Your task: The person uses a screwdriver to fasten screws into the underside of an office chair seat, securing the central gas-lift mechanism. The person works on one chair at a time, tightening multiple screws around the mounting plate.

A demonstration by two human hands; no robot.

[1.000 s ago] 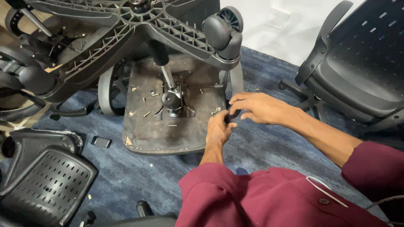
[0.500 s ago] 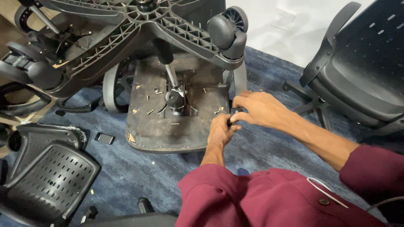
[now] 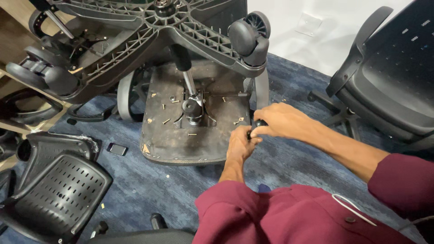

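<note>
Where seat underside [image 3: 181,144] ends, hands [image 3: 257,131] together.

Counted: two hands [image 3: 253,135], one upturned seat [image 3: 181,140], three visible wheels [image 3: 246,36], one upright chair [image 3: 389,81], one perforated backrest [image 3: 58,194].

Upturned chair seat [image 3: 181,135] centre on carpet [image 3: 289,167]; wheeled base [image 3: 149,27] above; perforated backrest [image 3: 54,194] left

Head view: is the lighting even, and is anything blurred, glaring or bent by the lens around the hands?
Head view: soft, even indoor light, no glare; both hands, left hand and right hand, are sharp on a small black part; the upturned seat underside is sharp too, its loose screws distinct; the chair base looms large at the top edge, slightly wide-angle stretched.
</note>
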